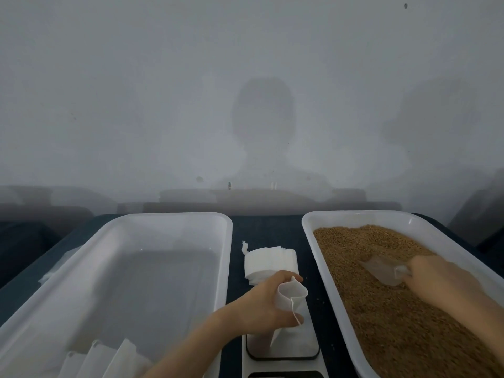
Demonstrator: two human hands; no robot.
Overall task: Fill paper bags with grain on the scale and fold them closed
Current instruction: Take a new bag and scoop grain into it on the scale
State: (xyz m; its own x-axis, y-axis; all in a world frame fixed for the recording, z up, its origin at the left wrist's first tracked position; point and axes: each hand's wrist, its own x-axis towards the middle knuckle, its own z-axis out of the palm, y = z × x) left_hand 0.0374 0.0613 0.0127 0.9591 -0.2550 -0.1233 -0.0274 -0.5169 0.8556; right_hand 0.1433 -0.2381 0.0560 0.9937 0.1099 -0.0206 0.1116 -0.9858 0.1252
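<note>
Left hand [261, 304] grips paper bag [290, 298] over the scale [283, 347] | right hand [433, 276] clasps scoop [381, 271] in grain [395, 323] right of scale | risk: crumpled, narrow mouth may spill grain past the bag

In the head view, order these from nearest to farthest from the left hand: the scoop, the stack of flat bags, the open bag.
1. Open bag: held in the left hand.
2. Stack of flat bags: just beyond its fingers.
3. Scoop: at right, in the grain.
</note>
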